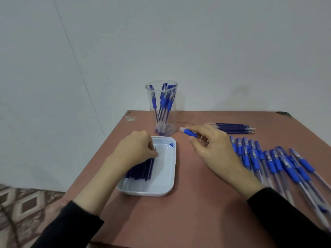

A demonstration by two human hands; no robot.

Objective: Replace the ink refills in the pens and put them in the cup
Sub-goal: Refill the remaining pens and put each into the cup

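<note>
1. Pinching with thumb and curled fingers, the left hand holds the far end of one thin dark blue ink refill. It lies among a bunch of similar refills in a white, round-cornered plastic tray.
2. Thumb and fingertips of the right hand grip a clear-barrelled pen with a blue rubber grip. The pen is held above the table at 1 o'clock from the tray, its pale end pointing to 10 o'clock.
3. At 12 o'clock from the tray, just beside its far edge, stands a tall clear plastic cup. Several blue-gripped pens lean inside it.
4. On the reddish-brown table, at 2 o'clock, a flat bundle of dark blue refills lies with its tips toward 3 o'clock.
5. From 3 to 4 o'clock lies a row of clear pens with blue grips, side by side, some overlapping.
6. Black sleeves cover both forearms.
</note>
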